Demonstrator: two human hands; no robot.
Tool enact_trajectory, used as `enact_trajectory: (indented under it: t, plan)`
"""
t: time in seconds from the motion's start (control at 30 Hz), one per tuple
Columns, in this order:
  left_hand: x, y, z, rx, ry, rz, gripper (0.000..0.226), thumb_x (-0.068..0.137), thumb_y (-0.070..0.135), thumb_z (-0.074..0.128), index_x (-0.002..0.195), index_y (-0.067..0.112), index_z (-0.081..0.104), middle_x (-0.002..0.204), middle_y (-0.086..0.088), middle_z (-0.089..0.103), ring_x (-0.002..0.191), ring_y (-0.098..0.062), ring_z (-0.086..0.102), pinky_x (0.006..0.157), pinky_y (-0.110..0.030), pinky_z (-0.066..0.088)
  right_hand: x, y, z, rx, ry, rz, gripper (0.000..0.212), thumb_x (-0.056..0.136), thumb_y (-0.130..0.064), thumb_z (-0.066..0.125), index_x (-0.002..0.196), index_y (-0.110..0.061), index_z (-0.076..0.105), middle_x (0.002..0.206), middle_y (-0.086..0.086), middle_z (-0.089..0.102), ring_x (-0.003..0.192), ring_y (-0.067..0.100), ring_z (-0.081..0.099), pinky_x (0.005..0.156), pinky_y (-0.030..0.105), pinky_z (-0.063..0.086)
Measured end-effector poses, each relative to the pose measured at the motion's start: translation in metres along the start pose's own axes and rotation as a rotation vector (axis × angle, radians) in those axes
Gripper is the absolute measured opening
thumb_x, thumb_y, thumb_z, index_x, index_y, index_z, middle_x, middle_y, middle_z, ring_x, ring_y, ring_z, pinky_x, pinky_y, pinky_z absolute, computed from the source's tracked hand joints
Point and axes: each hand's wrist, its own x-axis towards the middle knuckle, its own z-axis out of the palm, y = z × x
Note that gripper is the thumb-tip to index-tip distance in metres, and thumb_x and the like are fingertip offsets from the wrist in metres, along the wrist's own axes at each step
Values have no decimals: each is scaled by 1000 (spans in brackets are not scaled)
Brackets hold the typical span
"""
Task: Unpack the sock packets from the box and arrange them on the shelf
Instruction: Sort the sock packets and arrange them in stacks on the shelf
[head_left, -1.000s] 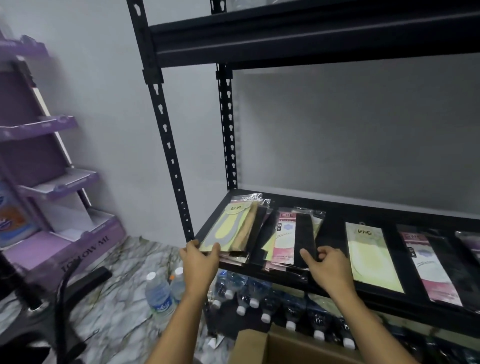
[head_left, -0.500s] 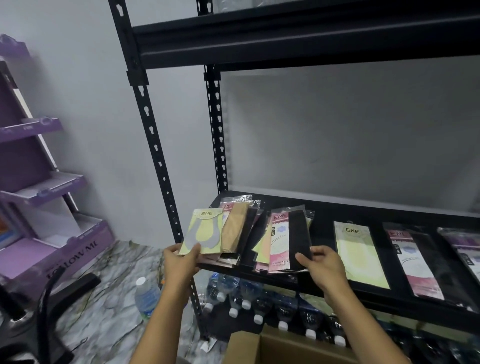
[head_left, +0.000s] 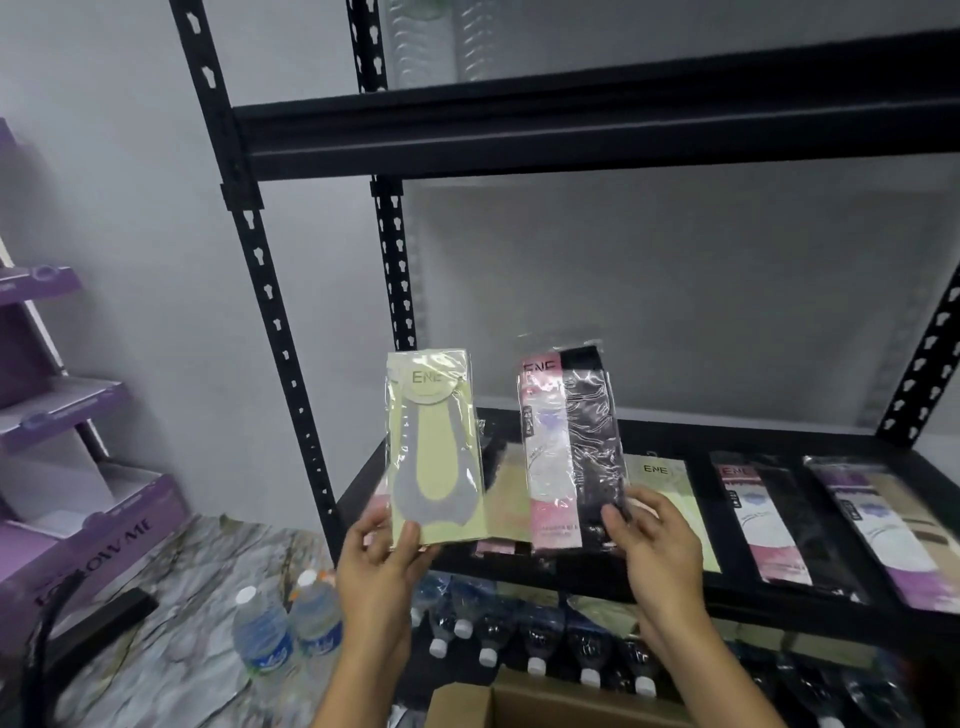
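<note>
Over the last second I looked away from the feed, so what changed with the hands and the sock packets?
Both packets came up off the piles. The left hand grips the yellow-green packet by its lower end, now raised upright. The right hand holds the pink-and-black packet upright likewise. The flat packets further right on the shelf stayed put.

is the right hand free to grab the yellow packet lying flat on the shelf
Probably not: the right hand holds the pink-and-black packet, though the flat yellow packet lies close behind it.
</note>
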Motion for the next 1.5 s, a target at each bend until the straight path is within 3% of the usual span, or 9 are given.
enact_trajectory:
  t: [0.3, 0.43, 0.53, 0.67, 0.9, 1.0, 1.23, 1.37, 1.5]
  plan:
    - [-28, -22, 46, -58, -151, -22, 25, 87, -4, 62, 107, 9, 53, 98, -13, 72, 96, -28, 70, 71, -33, 60, -11, -23, -49, 75, 86, -135, 31, 83, -1, 68, 101, -25, 63, 97, -1, 74, 93, 11, 69, 94, 38, 52]
    - [-39, -34, 68, -54, -181, -42, 29, 86, -3, 64, 110, 8, 52, 103, -14, 70, 97, -26, 69, 71, -33, 61, -12, -27, -74, 80, 140, -149, 30, 83, -1, 68, 101, -24, 64, 99, -1, 73, 89, 3, 70, 97, 40, 51]
    - [-47, -48, 83, -38, -203, -68, 25, 88, -2, 62, 107, 12, 54, 104, -12, 71, 97, -25, 70, 73, -34, 61, -11, -26, -99, 73, 208, -138, 30, 82, -3, 69, 100, -26, 65, 106, 0, 71, 103, 14, 67, 101, 45, 48]
    - [-60, -67, 105, -44, -246, -109, 21, 89, -3, 60, 102, 14, 54, 100, -15, 72, 93, -24, 69, 68, -30, 61, -6, -25, -139, 66, 292, -117, 29, 82, -4, 69, 98, -27, 65, 106, 4, 72, 104, 23, 67, 98, 49, 50]
    - [-77, -100, 129, -20, -277, -175, 20, 88, -4, 61, 102, 9, 54, 93, -14, 69, 87, -26, 66, 62, -28, 60, 3, -19, -187, 68, 383, -89, 28, 84, 5, 65, 105, -13, 63, 102, -2, 66, 96, 13, 62, 91, 31, 45]
    - [-76, -111, 130, -4, -280, -189, 24, 87, -2, 63, 107, 6, 53, 91, -13, 68, 85, -29, 64, 60, -28, 60, 11, -12, -197, 56, 392, -45, 26, 85, 4, 64, 107, -9, 61, 97, 2, 66, 87, 12, 61, 92, 35, 46]
    - [-72, -122, 127, 38, -269, -239, 29, 87, -4, 63, 112, 3, 52, 109, -17, 65, 99, -30, 66, 64, -31, 62, 32, 14, -209, 20, 420, 52, 27, 83, -2, 69, 108, -12, 63, 102, 11, 71, 95, 26, 67, 92, 45, 52]
    - [-70, -125, 127, 58, -269, -246, 31, 87, -3, 64, 116, 1, 51, 110, -16, 65, 102, -32, 65, 65, -31, 62, 50, 17, -215, -40, 437, 76, 25, 84, -4, 69, 106, -14, 64, 100, 6, 69, 94, 19, 64, 86, 37, 50]
    - [-69, -126, 126, 71, -248, -252, 24, 87, -4, 64, 106, 6, 54, 109, -15, 64, 100, -32, 66, 63, -30, 61, 78, 13, -217, -109, 424, 91, 24, 84, -4, 70, 105, -13, 66, 109, 14, 68, 92, 22, 61, 83, 36, 50]
